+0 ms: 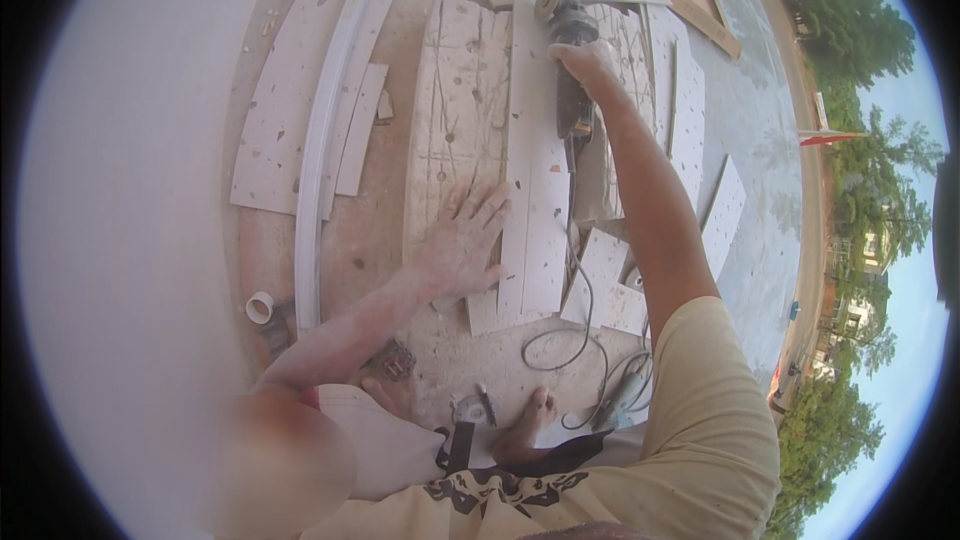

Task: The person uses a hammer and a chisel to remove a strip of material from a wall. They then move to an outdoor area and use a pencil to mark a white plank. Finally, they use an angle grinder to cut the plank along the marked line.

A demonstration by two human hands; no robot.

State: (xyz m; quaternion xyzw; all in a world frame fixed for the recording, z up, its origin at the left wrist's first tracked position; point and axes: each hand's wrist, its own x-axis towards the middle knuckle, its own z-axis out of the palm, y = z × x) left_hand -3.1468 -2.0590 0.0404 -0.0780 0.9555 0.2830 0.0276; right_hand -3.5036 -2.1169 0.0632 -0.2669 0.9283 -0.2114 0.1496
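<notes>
Right hand (585, 65) grips the black angle grinder (570, 50) at the far end of the long white speckled tile strip (528, 180); left hand (465, 240) lies flat, fingers spread, steadying it (cut apparently near completion, strip not yet separated).

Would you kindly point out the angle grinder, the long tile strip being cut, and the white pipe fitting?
angle grinder (573, 35): head view, on its dark body.
long tile strip (535, 190): head view, mid-length of its white face.
white pipe fitting (259, 307): head view, on its round rim.
</notes>
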